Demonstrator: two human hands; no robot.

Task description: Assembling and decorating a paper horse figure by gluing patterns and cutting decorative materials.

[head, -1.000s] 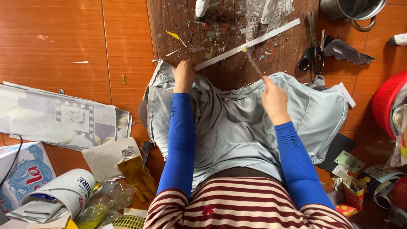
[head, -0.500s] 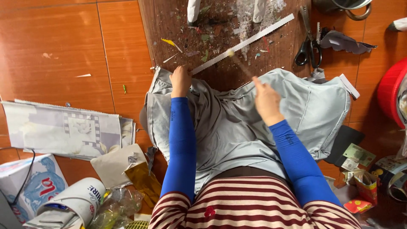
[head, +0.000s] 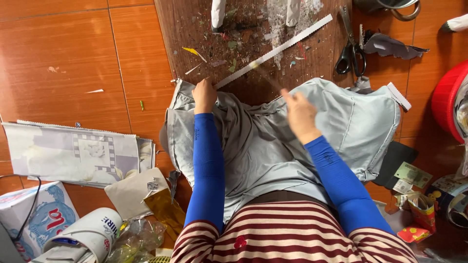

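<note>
A pale grey garment (head: pixel 273 141) lies spread over my lap and the edge of a dark wooden board (head: pixel 243 44). My left hand (head: pixel 204 95) presses down on the garment's upper left edge, next to the near end of a long white ruler (head: pixel 278 48) that lies slanted across the board. My right hand (head: pixel 300 114) hovers over the middle of the garment, blurred, pinching a thin stick-like marker (head: pixel 265 73) whose tip points toward the ruler. Both arms wear blue sleeves.
Black scissors (head: pixel 351 51) and a scrap of grey cloth (head: pixel 390 46) lie at the board's right. A patterned sheet (head: pixel 73 153), paper rolls (head: pixel 83 234) and bags crowd the tiled floor at left. A red basin (head: pixel 446 100) and banknotes (head: pixel 412 175) sit at right.
My right hand has shifted down and left along the ruler line with the marker. The view has drifted slightly; my left hand stays pressed on the cloth.
</note>
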